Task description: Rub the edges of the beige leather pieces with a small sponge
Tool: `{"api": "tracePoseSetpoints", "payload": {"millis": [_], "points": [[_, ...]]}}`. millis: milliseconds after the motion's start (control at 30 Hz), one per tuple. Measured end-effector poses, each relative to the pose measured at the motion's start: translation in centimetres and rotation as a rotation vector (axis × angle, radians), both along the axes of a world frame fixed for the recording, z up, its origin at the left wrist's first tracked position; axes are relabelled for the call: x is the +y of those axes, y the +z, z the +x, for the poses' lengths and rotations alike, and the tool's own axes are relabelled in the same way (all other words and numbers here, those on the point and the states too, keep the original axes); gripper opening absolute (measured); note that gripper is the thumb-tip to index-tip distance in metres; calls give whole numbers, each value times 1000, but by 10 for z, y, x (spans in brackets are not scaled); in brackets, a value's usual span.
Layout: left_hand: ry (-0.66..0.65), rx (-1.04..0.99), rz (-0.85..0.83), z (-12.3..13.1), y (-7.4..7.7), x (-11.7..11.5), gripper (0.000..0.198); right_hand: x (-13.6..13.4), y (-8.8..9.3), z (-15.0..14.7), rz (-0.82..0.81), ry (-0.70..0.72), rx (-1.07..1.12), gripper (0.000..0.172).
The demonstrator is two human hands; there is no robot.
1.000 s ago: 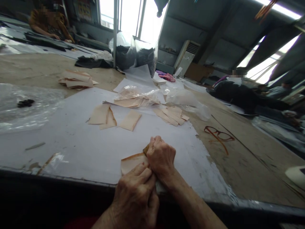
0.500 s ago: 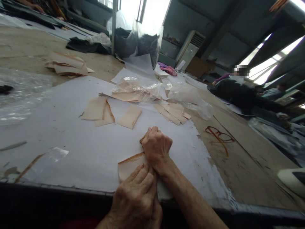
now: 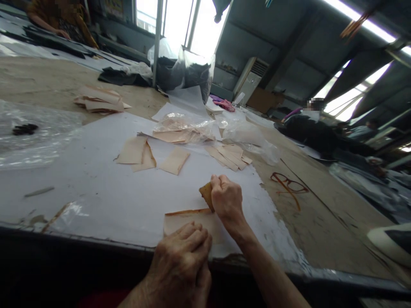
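Note:
A beige rectangular piece [image 3: 189, 218], with a brown-orange band along its far edge, lies on white paper at the table's front edge. My left hand [image 3: 186, 252] bears down on its near part, fingers bent and close together, holding it in place. In the closed fingers of my right hand [image 3: 227, 201] is a small flat brown piece [image 3: 206, 196], its lower corner at the right end of the banded edge. Whether that piece is stiff or soft I cannot tell. Beyond the hands lie a single beige piece [image 3: 175, 161] and an overlapping pair [image 3: 133, 151], also brown-edged.
Fanned beige pieces [image 3: 228, 156] and a plastic bag with more pieces [image 3: 183, 128] lie farther back. Glasses [image 3: 289, 183] rest at right, clear plastic film [image 3: 41, 137] at left. A stack of pieces [image 3: 99, 99] stands back left. Other people sit at far left and far right.
My right hand has moved right and slightly up from the left hand, showing more of the brown piece and of the banded edge. The view has shifted slightly.

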State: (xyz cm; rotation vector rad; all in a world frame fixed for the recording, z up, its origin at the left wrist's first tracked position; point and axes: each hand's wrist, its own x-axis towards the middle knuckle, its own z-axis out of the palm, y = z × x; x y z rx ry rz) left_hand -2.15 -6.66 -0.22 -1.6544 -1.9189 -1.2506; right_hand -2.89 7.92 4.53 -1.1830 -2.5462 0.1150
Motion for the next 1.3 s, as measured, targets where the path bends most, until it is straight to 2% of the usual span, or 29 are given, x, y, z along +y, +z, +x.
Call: {"api": "tracePoseSetpoints", "payload": {"millis": [100, 200, 300, 533, 667, 767, 867, 967, 1067, 1167, 1300], "points": [[-19, -26, 9, 1, -1, 1, 25, -20, -10, 16, 88, 32, -30, 29], [-19, -70, -5, 3, -1, 2, 18, -31, -20, 14, 171, 45, -102, 24], [-8, -70, -13, 3, -1, 2, 19, -31, -22, 3, 215, 25, -140, 24], [12, 10, 24, 0, -3, 3, 36, -21, -26, -15, 262, -7, -116, 25], [11, 30, 29, 1, -5, 3, 40, -19, -32, -25, 271, 18, -80, 27], [1, 14, 13, 2, -4, 1, 36, -12, -30, -32, 219, 8, -46, 28], [1, 5, -2, 2, 0, -1, 35, 4, -21, -34, 18, -58, 23, 31], [-10, 10, 20, 1, 4, 0, 31, 16, -10, -21, -131, -38, 93, 40], [-13, 7, 31, 2, 4, 1, 30, 6, -8, 3, -48, 8, 107, 38], [-19, -13, 24, 3, 3, 1, 29, -15, -15, 22, 103, 58, 0, 29], [-20, -50, 10, 3, 2, 2, 22, -28, -23, 17, 209, 44, -126, 26]]}}
